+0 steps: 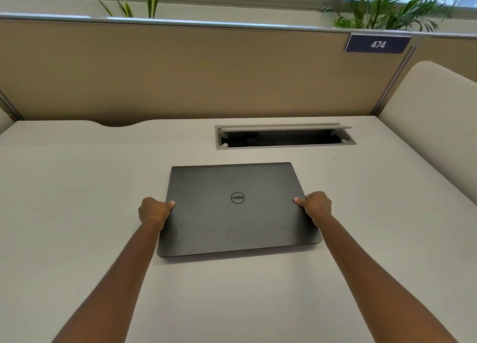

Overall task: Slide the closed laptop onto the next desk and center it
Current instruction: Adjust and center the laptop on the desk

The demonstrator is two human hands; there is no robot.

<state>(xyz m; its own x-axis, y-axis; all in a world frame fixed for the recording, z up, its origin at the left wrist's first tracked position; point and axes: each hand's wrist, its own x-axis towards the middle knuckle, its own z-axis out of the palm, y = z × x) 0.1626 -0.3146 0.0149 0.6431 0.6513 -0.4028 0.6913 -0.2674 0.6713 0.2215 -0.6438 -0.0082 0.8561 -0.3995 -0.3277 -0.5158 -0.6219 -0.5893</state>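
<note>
The closed laptop (238, 208) lies flat on the white desk (77, 213), slightly rotated, with its logo facing away from the wearer. It is gripped at both side edges: the left hand (154, 211) is clamped on the 9 o'clock edge and the right hand (315, 205) on the 3 o'clock edge. On each hand the thumb is pressed onto the lid; the fingers are curled around the edge, and whether they reach beneath the base cannot be told.

Hazards from this position:

- An open cable tray (284, 137) is recessed in the desk at 12 o'clock, near the far edge of the laptop. If the laptop is pushed forward instead of sideways, a corner could drop into the opening or strike the raised flap.
- A padded divider (433, 126) stands at 2 o'clock. A slide toward 3 o'clock could be blocked by it.
- The grip is narrow and set at mid-length. Unequal thumb pressure is likely to rotate the laptop further, so that centring is lost.
- Grit under the base could scratch the surface if excess downward force is applied.
</note>
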